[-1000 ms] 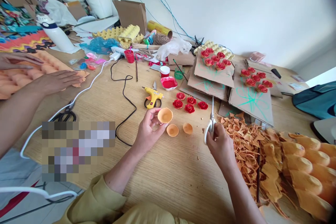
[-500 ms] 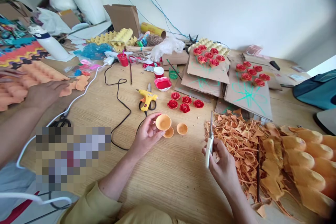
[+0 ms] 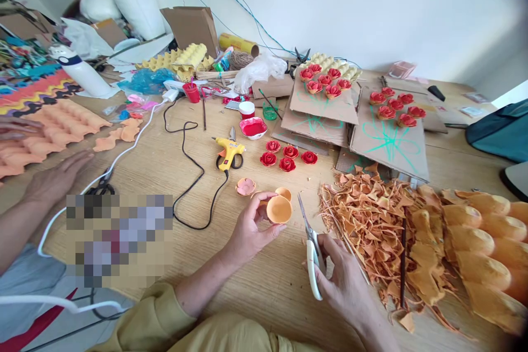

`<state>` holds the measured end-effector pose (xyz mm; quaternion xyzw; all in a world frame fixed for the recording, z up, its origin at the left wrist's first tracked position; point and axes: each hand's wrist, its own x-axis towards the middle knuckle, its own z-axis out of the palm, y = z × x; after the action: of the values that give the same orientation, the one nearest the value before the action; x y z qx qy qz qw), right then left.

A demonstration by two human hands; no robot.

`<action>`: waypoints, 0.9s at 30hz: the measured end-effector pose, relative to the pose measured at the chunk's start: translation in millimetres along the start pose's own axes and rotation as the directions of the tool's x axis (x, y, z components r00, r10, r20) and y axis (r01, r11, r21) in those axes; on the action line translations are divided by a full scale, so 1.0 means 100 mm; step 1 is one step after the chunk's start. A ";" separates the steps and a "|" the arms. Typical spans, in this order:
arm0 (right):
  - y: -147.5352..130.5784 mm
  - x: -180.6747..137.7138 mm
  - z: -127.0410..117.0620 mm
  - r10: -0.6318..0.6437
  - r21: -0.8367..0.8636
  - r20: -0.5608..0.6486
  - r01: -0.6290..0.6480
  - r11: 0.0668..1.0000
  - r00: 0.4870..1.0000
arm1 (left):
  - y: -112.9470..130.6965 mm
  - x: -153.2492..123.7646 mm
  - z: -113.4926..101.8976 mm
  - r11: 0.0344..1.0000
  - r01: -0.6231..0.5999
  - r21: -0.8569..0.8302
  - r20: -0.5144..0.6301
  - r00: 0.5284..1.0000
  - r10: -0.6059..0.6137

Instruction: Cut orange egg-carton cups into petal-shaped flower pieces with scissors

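My left hand point(image 3: 251, 234) holds a small orange cup point(image 3: 279, 210) cut from an egg tray, its hollow side facing me, pinched between thumb and fingers. Just behind it on the table lies another orange cup point(image 3: 284, 193), partly covered by the held one. A petal-shaped piece point(image 3: 246, 186) rests left of these. In my right hand point(image 3: 344, 275) are white-handled scissors point(image 3: 312, 256), their blades pointing up and to the left, close beside the held cup but apart from it. Several red paper roses point(image 3: 290, 152) sit farther back.
Orange scraps point(image 3: 367, 220) heap at right, beside an orange egg tray point(image 3: 478, 239). A yellow glue gun point(image 3: 228, 155) with a black cord lies ahead, near a dish of red paint point(image 3: 253, 128). Cardboard sheets point(image 3: 388, 146) carry more roses. At left is another person's hand point(image 3: 55, 179).
My left hand has moved right with the cup. My right hand has brought the scissors left, tilting them towards it. The petal-shaped piece has come into view. The other person's hand has drawn back.
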<state>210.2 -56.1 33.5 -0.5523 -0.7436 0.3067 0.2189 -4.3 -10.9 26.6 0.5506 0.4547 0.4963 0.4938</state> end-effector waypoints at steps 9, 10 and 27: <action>0.03 0.02 0.02 0.001 0.017 -0.010 -0.001 1.000 1.000 | -0.12 0.00 -0.03 0.882 0.234 -0.409 0.231 0.962 -0.148; 0.04 0.02 0.03 0.009 0.030 -0.007 -0.009 1.000 1.000 | -0.13 0.00 -0.04 0.849 0.276 -0.450 0.267 0.949 -0.166; 0.04 0.02 0.07 -0.044 0.055 -0.048 0.047 0.997 0.998 | -0.16 0.01 -0.05 0.705 0.422 -0.570 0.375 0.897 -0.234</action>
<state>208.0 -55.3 25.2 -0.5358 -0.7417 0.3094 0.2589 -9.4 -7.5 10.9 0.3223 0.2771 0.4425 0.7896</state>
